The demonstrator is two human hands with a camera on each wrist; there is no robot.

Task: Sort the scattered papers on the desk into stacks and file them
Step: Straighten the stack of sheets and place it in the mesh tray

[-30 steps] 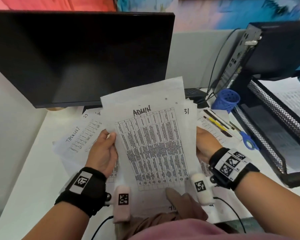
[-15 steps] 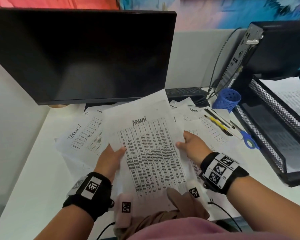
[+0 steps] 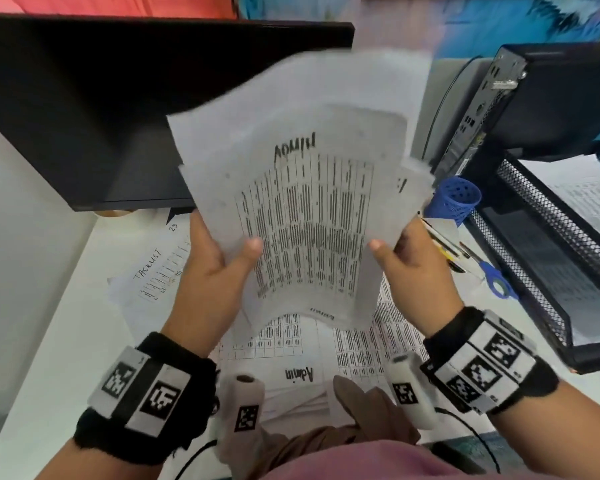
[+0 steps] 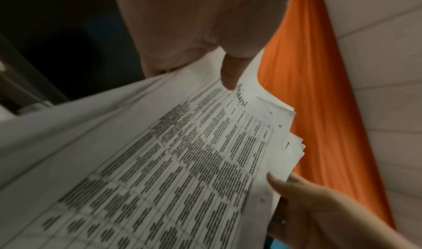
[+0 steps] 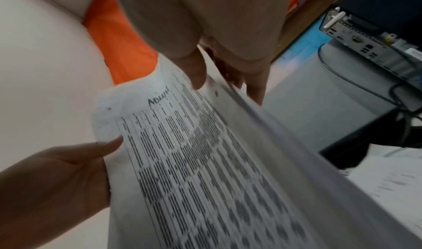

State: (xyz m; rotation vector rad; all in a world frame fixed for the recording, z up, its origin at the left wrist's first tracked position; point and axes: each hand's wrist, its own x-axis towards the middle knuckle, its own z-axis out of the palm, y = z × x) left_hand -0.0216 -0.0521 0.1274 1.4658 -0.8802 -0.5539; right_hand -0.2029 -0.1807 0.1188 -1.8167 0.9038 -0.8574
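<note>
Above the desk [image 3: 45, 341], in front of the monitor [image 3: 118, 109], both hands held one sheaf of papers [image 3: 309, 216] upright. Left hand [image 3: 208, 282] gripped its left edge, thumb across the front, fingers behind. Right hand [image 3: 413, 268] pinched the right edge the same way. Neither hand was free.

Step in hand, my read: squaring the ADMIN pile into a stack. Sheet edges were fanned and uneven in the left wrist view, so alignment wasn't done. Next move likely calls for a looser hold and tapping the bottom edge on the desk, then carrying it to the mesh tray [image 3: 534, 237] right of the monitor. Risk: loose sheets slipping out of the fan.

Look of the sheaf: white, punched holes along one edge, dense printed table, "ADMIN" handwritten on top. It bowed between the hands; top was motion-blurred.

More sheets lay flat on the desk below the monitor, one marked "Admin" [image 3: 298, 374], another "TASKLIST" [image 3: 149, 268].
</note>
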